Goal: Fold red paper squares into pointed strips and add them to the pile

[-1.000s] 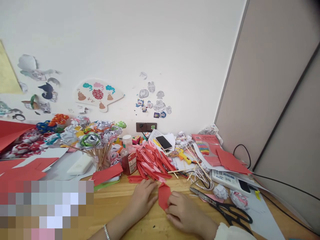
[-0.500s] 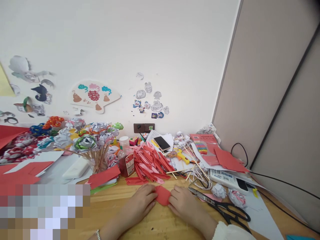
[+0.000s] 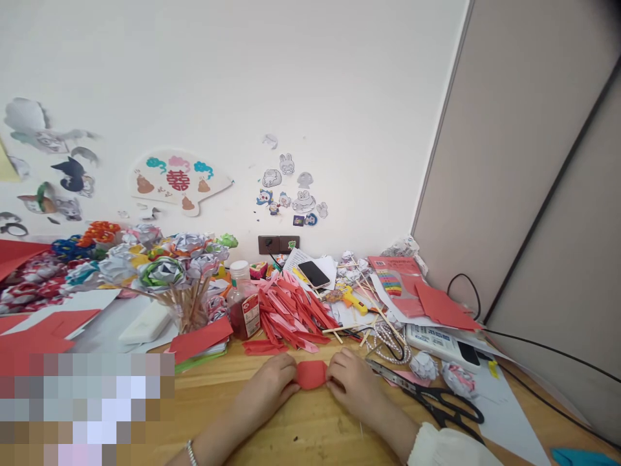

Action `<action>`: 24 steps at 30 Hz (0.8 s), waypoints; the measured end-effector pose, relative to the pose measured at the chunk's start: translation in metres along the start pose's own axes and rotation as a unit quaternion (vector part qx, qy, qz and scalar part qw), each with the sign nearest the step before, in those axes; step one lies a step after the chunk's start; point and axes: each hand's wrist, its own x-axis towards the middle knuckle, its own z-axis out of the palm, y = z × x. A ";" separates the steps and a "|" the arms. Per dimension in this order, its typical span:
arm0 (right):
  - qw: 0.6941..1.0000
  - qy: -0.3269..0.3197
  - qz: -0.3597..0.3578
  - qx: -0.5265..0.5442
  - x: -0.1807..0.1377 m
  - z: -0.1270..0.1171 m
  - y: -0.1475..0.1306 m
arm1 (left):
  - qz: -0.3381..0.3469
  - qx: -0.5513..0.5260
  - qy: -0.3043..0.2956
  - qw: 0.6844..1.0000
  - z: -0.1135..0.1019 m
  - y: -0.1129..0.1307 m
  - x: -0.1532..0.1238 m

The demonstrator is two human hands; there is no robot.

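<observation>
A small folded piece of red paper [image 3: 311,375] sits low over the wooden table, stretched between my two hands. My left hand [image 3: 279,380] pinches its left edge, fingers closed. On the opposite edge, my right hand [image 3: 348,380] grips it with bent fingers. Just beyond lies a pile of red and pink folded paper strips [image 3: 291,314]. Black-handled scissors [image 3: 431,398] rest beside my right forearm, with a pink paper scrap under the blades.
A bottle of dark red liquid [image 3: 244,307] and a holder of paper flowers on sticks [image 3: 184,304] stand at the back left. A phone [image 3: 314,274], a yellow glue gun [image 3: 355,301], a bead string [image 3: 387,343] and crumpled paper balls [image 3: 458,378] lie toward the right. Black cables cross there.
The red paper now lies more level between my hands, its upper edge straighter. Both hands have shifted slightly, still holding it. The view has moved a little.
</observation>
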 end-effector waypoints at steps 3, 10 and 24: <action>0.997 -0.008 0.048 0.051 0.000 0.000 -0.002 | -0.022 -0.016 -0.001 1.000 0.000 0.002 0.001; 0.988 0.009 0.141 0.058 0.009 0.005 -0.010 | -0.082 -0.049 0.029 0.995 0.007 0.001 0.004; 0.997 0.027 0.045 -0.056 0.011 0.021 -0.017 | -0.139 0.041 0.001 0.990 0.009 0.013 0.014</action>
